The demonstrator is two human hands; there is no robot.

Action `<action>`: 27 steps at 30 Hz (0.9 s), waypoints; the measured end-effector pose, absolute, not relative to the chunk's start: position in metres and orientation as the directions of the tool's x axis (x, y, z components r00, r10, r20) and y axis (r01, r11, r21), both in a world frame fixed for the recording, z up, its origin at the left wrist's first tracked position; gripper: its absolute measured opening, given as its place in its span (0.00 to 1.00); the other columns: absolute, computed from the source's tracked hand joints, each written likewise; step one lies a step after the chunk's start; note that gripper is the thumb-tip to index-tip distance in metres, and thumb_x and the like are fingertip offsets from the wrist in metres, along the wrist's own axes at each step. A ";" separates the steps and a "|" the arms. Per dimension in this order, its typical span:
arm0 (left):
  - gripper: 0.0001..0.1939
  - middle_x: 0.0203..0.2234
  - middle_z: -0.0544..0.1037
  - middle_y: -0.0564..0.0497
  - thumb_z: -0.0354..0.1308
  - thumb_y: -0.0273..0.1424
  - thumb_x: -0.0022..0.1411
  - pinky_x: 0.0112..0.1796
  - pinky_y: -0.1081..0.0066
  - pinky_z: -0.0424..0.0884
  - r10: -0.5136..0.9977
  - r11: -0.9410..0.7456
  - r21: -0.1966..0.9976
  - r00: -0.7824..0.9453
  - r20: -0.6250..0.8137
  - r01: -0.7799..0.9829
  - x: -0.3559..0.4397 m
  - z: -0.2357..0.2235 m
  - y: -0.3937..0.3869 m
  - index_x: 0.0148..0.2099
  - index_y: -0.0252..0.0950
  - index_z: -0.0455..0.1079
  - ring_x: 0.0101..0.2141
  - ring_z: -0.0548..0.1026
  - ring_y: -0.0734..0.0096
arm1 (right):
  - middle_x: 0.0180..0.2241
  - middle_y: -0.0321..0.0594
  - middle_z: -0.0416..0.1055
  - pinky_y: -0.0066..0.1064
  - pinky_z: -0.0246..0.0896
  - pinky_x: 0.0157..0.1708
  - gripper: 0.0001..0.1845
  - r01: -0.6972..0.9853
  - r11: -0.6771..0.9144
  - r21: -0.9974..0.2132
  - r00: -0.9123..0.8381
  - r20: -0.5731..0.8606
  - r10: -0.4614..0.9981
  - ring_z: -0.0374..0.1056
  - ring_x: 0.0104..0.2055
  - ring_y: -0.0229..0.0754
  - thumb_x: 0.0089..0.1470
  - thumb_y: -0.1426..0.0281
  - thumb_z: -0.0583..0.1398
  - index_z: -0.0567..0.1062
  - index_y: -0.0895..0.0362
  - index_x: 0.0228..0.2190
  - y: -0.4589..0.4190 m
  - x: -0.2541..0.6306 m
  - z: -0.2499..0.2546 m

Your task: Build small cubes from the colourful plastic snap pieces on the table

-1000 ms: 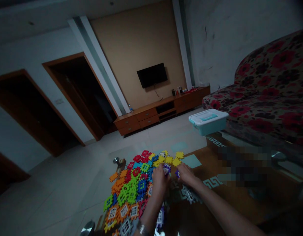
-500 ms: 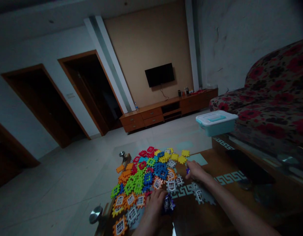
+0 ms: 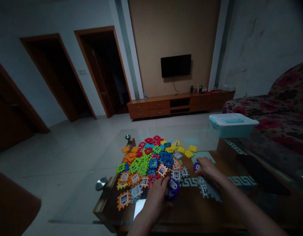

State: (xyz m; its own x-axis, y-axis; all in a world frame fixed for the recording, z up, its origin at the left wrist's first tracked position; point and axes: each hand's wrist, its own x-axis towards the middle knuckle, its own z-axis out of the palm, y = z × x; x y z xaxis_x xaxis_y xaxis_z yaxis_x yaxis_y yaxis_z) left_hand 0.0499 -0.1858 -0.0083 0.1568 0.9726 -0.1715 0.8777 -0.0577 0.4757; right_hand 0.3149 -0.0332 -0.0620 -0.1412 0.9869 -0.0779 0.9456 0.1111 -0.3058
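Note:
My left hand point(image 3: 157, 191) is on the glass table with its fingers and thumb curled against the side of a purple interlocking tile point(image 3: 173, 186) with a white window pattern; more purple shows under it, perhaps a stack. Farther right, my right hand point(image 3: 207, 169) pinches another purple tile point(image 3: 197, 166) between thumb and fingers. Grey tiles point(image 3: 205, 190) lie just below the right wrist. Between the hands are a grey window tile point(image 3: 176, 175) and an orange one point(image 3: 162, 170). Beyond the left hand spreads a heap of green point(image 3: 139, 165), blue, red and yellow tiles.
A turquoise box with a white lid point(image 3: 233, 125) stands at the table's far right. A dark flat object point(image 3: 262, 175) lies on the right side. Metal glass supports point(image 3: 101, 184) rise at the table's left edge. Behind are a low cabinet point(image 3: 159, 108), a television point(image 3: 176, 65) and a flowered sofa point(image 3: 267, 111).
My view has levelled and shifted, so the room's things sit differently in it. The window faces of both purple tiles show more clearly. Both hands stay at their tiles.

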 end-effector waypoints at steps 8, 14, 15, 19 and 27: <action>0.47 0.59 0.66 0.43 0.65 0.20 0.41 0.60 0.62 0.56 0.976 -0.047 0.539 0.153 -0.155 0.841 0.044 -0.013 -0.184 0.65 0.36 0.56 0.58 0.62 0.55 | 0.34 0.43 0.74 0.31 0.58 0.35 0.07 0.894 0.156 -0.419 -0.164 0.018 0.986 0.68 0.39 0.47 0.48 0.66 0.61 0.76 0.57 0.29 -0.034 0.310 -0.044; 0.55 0.64 0.59 0.38 0.66 0.19 0.38 0.63 0.60 0.50 0.984 0.026 0.670 0.100 -0.148 0.741 0.040 -0.021 -0.187 0.68 0.33 0.48 0.63 0.55 0.55 | 0.36 0.41 0.77 0.33 0.63 0.38 0.11 0.571 0.335 -0.749 -0.305 0.185 0.934 0.71 0.40 0.46 0.54 0.67 0.55 0.75 0.55 0.37 -0.071 0.273 -0.010; 0.56 0.64 0.58 0.38 0.65 0.19 0.37 0.64 0.59 0.50 0.985 0.032 0.685 0.093 -0.144 0.728 0.040 -0.022 -0.187 0.68 0.33 0.46 0.64 0.55 0.55 | 0.35 0.41 0.76 0.32 0.63 0.37 0.11 0.520 0.350 -0.779 -0.371 0.164 0.914 0.71 0.38 0.45 0.52 0.69 0.57 0.74 0.55 0.39 -0.080 0.261 -0.006; 0.60 0.64 0.57 0.38 0.63 0.18 0.35 0.64 0.57 0.49 0.986 0.050 0.735 0.085 -0.145 0.677 0.039 -0.024 -0.186 0.69 0.35 0.40 0.64 0.54 0.55 | 0.31 0.35 0.75 0.28 0.62 0.35 0.12 0.384 0.437 -0.813 -0.600 0.139 0.788 0.70 0.34 0.39 0.44 0.76 0.63 0.73 0.55 0.33 -0.113 0.212 -0.005; 0.56 0.66 0.54 0.40 0.60 0.17 0.38 0.65 0.59 0.46 0.991 0.056 0.795 0.060 -0.116 0.604 0.036 -0.025 -0.188 0.69 0.37 0.42 0.65 0.52 0.60 | 0.37 0.38 0.75 0.36 0.61 0.45 0.09 0.368 0.650 -0.665 -0.682 0.282 0.675 0.68 0.43 0.43 0.49 0.78 0.62 0.74 0.55 0.33 -0.113 0.190 -0.016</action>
State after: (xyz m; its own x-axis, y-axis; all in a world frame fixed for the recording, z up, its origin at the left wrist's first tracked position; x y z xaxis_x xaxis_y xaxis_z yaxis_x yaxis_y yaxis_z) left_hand 0.0361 -0.1876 -0.0248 0.0604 0.9914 -0.1158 0.6044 0.0560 0.7947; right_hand 0.1897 -0.1129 -0.0162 -0.6822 0.6747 0.2817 0.3679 0.6497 -0.6652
